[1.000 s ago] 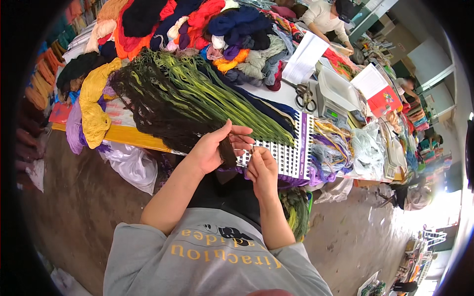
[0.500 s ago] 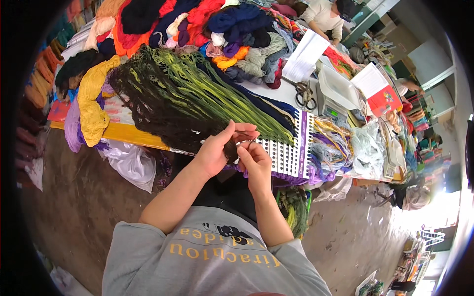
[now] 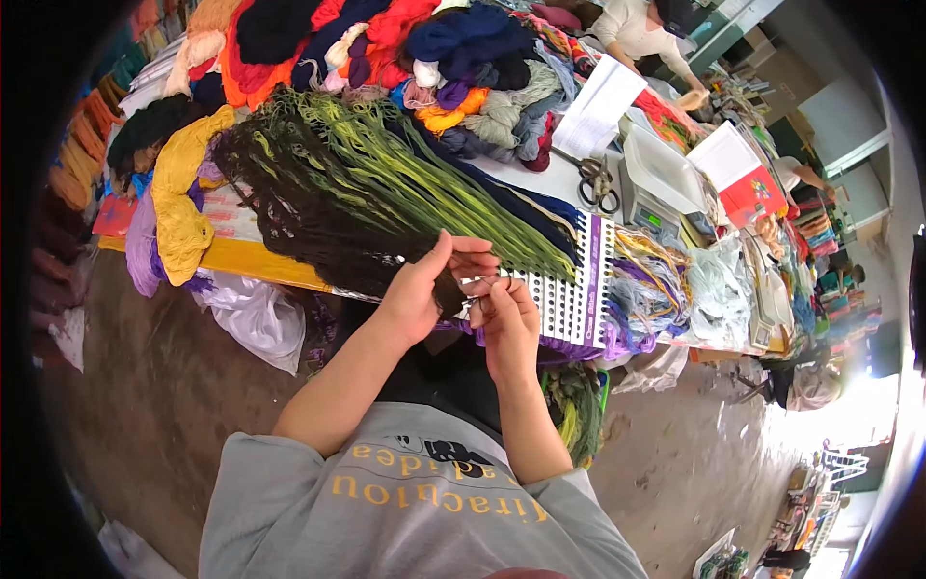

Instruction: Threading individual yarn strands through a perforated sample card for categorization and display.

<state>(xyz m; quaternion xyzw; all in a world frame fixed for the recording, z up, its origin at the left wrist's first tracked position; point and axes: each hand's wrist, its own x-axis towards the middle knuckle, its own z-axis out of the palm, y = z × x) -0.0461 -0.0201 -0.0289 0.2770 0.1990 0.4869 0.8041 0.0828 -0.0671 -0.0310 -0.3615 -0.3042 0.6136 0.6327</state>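
Observation:
My left hand (image 3: 422, 289) is closed around the end of a dark brown thread bundle (image 3: 323, 246), with its fingers pointing right. Close against it, my right hand (image 3: 508, 323) pinches the dark thread ends between thumb and fingertips. The exact strands in the pinch are too small to make out. Just beyond both hands lies a white card with rows of punched holes (image 3: 561, 311) and a purple strip along its right side. Long green threads (image 3: 424, 179) run from the card up and left across the table, beside navy threads (image 3: 526, 207).
Scissors (image 3: 598, 185), an open notebook (image 3: 596, 106) and a scale with a white tray (image 3: 661, 172) stand beyond the card. Colourful yarn heaps fill the far side. A yellow skein (image 3: 181, 198) hangs over the left edge. Another person (image 3: 641, 39) works at the far right.
My right hand has shifted slightly right and its fingers have curled closer together. My left hand has barely moved. The person at the far side has stretched an arm out to the right.

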